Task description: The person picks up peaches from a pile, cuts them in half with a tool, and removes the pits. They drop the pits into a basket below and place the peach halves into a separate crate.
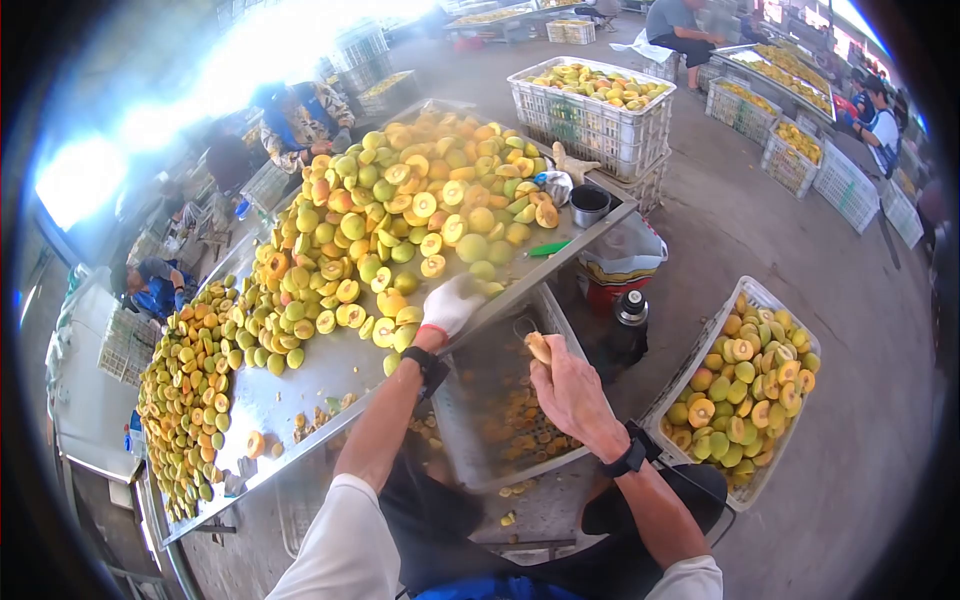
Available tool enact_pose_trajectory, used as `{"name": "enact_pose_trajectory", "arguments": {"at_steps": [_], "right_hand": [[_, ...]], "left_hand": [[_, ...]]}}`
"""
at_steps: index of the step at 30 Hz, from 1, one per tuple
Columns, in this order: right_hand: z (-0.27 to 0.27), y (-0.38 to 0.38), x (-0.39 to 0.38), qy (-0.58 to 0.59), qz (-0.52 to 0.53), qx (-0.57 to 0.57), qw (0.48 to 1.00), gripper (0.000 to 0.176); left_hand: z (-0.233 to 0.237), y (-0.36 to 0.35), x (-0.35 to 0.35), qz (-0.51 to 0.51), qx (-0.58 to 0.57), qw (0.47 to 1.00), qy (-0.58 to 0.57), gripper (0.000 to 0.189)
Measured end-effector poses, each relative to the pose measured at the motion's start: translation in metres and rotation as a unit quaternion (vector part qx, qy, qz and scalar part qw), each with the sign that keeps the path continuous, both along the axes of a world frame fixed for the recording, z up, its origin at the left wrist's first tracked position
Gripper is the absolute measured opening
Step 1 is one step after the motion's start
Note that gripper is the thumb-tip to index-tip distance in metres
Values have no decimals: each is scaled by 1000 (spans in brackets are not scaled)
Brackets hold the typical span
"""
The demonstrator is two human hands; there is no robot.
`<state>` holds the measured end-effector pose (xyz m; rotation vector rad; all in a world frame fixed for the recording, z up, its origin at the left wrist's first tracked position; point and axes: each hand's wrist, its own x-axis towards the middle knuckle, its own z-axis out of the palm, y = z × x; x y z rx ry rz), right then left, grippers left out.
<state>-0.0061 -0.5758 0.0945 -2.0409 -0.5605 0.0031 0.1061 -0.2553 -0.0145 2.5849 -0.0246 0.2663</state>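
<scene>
My left hand (452,304), in a white glove, reaches over the near edge of the metal table (345,385) at the foot of a big heap of yellow-green stone fruit (395,205), many of them cut in half. Its fingers are blurred beside the nearest fruit, and I cannot tell if they grip one. Bare and closed, my right hand (572,392) holds a small pitting tool (538,348) by its tan handle, a thin wire loop at the tip. Below both hands stands a pale crate (462,425) with fruit scraps inside.
To the right a white crate (655,425) is full of fruit. A thermos (631,308), a dark cup (590,203), a green-handled knife (548,248) and a starfish-shaped thing (574,163) are near the table's right corner. Stacked crates (590,135) rise behind. People sit at other tables.
</scene>
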Motion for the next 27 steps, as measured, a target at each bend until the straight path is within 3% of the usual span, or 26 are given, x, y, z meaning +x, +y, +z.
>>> {"name": "enact_pose_trajectory", "arguments": {"at_steps": [2,5,7,8,9,10,14,17,18,20,22,27], "right_hand": [[4,-1,0,48,7,-20,999,32],[14,1,0,49,28,-27,998,32],[18,9,0,-5,48,9,999,25],[21,13,0,-33,59,26,997,23],[25,18,-1,-40,66,27,997,24],[30,24,-1,-47,71,27,996,24],[44,45,0,-59,86,1,995,26],[46,55,-2,-39,97,-21,994,25],[44,58,-2,-35,95,-25,995,26],[35,66,-5,-24,89,-30,995,26],[35,75,-11,-7,90,-18,996,23],[18,89,-8,-34,96,-39,994,33]], "left_hand": [[-6,15,4,-33,-46,998,-32,56],[46,-2,-29,-45,-250,967,-9,42],[85,-14,-55,-45,-445,892,62,34],[124,-41,-83,-31,-633,771,57,27],[145,-48,-101,-68,-470,880,22,29],[159,-51,-115,-100,-287,953,-13,31],[154,-64,-152,-39,-352,935,16,49],[148,-71,-152,19,-499,866,23,32],[146,-71,-154,15,-475,879,32,40],[143,-71,-156,-7,-562,826,45,52],[141,-76,-155,-43,-756,652,46,52],[144,-86,-153,7,-760,650,-16,48]]}}
